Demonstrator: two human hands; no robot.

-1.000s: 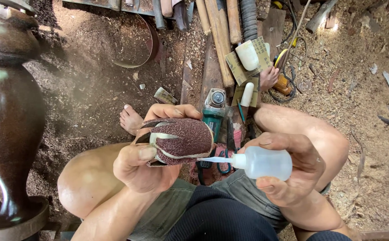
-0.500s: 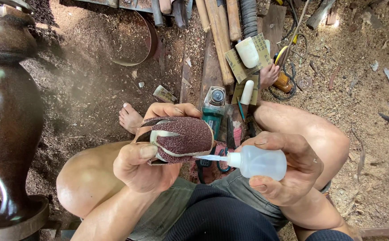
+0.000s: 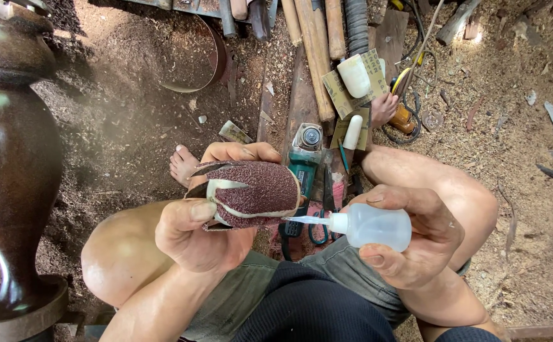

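Observation:
My left hand (image 3: 203, 225) grips a rounded sanding head wrapped in reddish-brown sandpaper (image 3: 251, 191), its cut flaps folded over the end. My right hand (image 3: 416, 237) holds a small translucent squeeze bottle (image 3: 374, 227) on its side. The bottle's thin nozzle touches the lower right edge of the sandpaper. I sit on the ground with both knees bent, and the hands hover above my lap.
A tall dark turned wooden vase (image 3: 10, 158) stands at the left. A green angle grinder (image 3: 305, 155), scissors (image 3: 317, 231), sandpaper sheets (image 3: 346, 82) and wooden handles (image 3: 317, 44) lie ahead on sawdust-covered ground. A curved metal band (image 3: 216, 60) lies farther back.
The bottle's nozzle stays against the sandpaper edge. Both hands have shifted only slightly; nothing was picked up or let go.

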